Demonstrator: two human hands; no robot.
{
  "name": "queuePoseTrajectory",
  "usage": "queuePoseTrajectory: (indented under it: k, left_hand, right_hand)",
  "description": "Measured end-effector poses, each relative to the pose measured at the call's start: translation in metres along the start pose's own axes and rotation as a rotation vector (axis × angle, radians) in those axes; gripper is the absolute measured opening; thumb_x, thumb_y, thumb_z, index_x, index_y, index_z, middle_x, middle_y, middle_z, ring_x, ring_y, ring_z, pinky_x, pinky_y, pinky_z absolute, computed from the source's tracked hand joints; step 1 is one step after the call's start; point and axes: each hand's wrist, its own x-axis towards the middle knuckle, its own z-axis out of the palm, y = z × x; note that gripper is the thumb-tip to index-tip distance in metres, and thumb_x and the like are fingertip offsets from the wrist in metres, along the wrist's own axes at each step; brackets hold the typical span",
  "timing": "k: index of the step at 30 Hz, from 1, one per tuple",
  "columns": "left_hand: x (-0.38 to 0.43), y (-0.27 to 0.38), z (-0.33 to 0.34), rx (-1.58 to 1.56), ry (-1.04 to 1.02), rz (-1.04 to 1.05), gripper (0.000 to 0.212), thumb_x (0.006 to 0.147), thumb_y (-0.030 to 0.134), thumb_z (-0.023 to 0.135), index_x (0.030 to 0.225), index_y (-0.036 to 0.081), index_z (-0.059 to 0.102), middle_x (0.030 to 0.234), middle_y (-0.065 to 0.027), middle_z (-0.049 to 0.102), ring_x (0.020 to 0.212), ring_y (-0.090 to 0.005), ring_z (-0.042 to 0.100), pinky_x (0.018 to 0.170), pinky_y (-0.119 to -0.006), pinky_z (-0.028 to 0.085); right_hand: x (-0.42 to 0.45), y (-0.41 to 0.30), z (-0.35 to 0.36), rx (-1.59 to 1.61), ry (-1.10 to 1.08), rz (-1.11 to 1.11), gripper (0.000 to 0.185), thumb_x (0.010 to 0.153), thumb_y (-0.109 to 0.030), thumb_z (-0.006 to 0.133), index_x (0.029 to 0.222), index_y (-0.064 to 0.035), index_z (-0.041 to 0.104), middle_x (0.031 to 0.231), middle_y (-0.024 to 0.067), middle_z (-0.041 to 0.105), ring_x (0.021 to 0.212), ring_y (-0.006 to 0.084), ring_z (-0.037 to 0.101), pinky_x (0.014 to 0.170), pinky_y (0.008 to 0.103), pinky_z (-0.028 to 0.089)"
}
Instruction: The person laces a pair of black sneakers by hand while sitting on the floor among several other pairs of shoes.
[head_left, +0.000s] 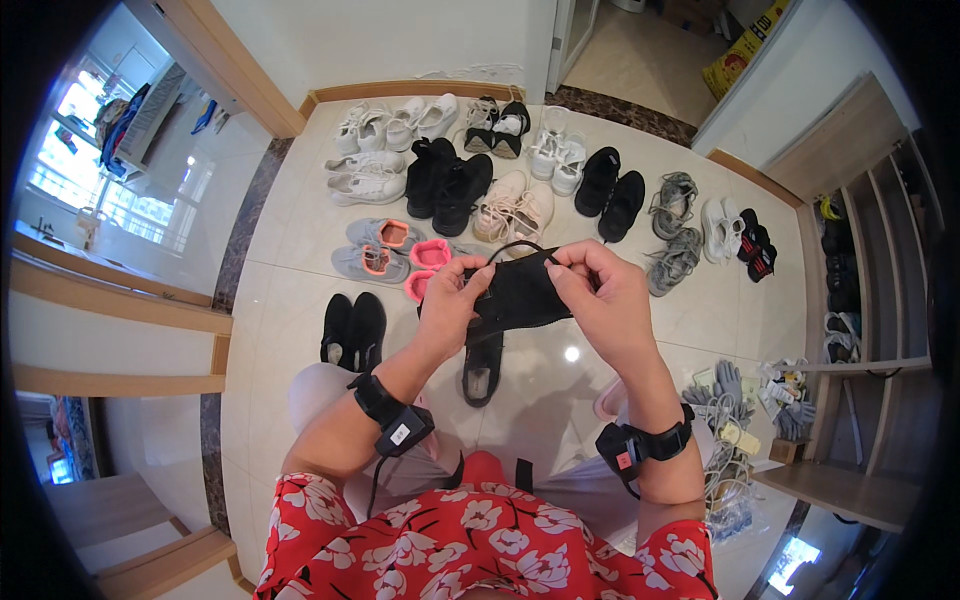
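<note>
Both hands hold a black fabric item (525, 292) up in front of me, above the floor. It may be a shoe, but its shape does not settle that; a ridged lower edge and a thin dark cord looping over its top show. My left hand (452, 300) pinches its left end between thumb and fingers. At the right end, my right hand (604, 292) grips the upper corner, some fingers hidden behind the fabric. Directly below on the tiles is a single black shoe (480, 375), its toe partly covered by the item. A pair of black slip-on shoes (354, 330) stands to the left.
Several pairs stand beyond my hands: white sneakers (367, 180), black high-top shoes (450, 184), beige sneakers (514, 206), grey sneakers with orange lining (371, 262). At right are an open shoe cabinet (877, 262), grey gloves (727, 382) and tangled white cables (724, 450).
</note>
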Motion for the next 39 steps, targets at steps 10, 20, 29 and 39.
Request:
queuePoseTrajectory:
  k: [10, 20, 29, 39]
  left_hand:
    - [0.008, 0.004, -0.006, -0.101, 0.143, 0.075, 0.013, 0.090, 0.018, 0.066, 0.098, 0.008, 0.062, 0.075, 0.0064, 0.056, 0.061, -0.0001, 0.048, 0.046, -0.017, 0.035]
    - [0.014, -0.001, -0.015, -0.007, 0.124, 0.138, 0.010, 0.091, 0.012, 0.063, 0.100, 0.010, 0.062, 0.082, 0.0081, 0.057, 0.068, 0.0002, 0.050, 0.050, -0.016, 0.039]
    - [-0.002, 0.009, -0.010, 0.042, 0.024, 0.093, 0.009, 0.090, 0.012, 0.064, 0.098, 0.008, 0.063, 0.081, 0.0065, 0.058, 0.068, -0.0015, 0.052, 0.053, -0.017, 0.042]
    - [-0.019, 0.021, 0.001, 0.109, -0.145, 0.078, 0.014, 0.085, -0.001, 0.062, 0.098, 0.001, 0.064, 0.084, 0.0017, 0.061, 0.069, -0.0028, 0.053, 0.061, -0.017, 0.042]
  right_hand:
    - [-0.003, 0.018, 0.003, -0.576, -0.258, 0.028, 0.042, 0.074, -0.018, 0.076, 0.107, -0.0058, 0.052, 0.072, 0.0125, 0.065, 0.069, 0.0311, 0.064, 0.062, 0.0385, 0.049]
    - [-0.006, 0.009, 0.012, -0.142, -0.526, 0.121, 0.015, 0.081, -0.015, 0.067, 0.081, -0.0001, 0.066, 0.064, 0.0058, 0.061, 0.057, 0.0144, 0.055, 0.055, 0.0278, 0.043]
    - [0.003, 0.010, 0.007, -0.135, -0.269, -0.026, 0.008, 0.081, -0.008, 0.066, 0.085, -0.0014, 0.066, 0.080, 0.0031, 0.056, 0.067, 0.0122, 0.052, 0.062, 0.0256, 0.043]
    - [0.018, 0.037, 0.016, -0.429, 0.020, -0.491, 0.008, 0.083, -0.008, 0.063, 0.088, -0.0030, 0.063, 0.106, 0.0104, 0.063, 0.100, 0.0301, 0.053, 0.087, 0.0372, 0.043]
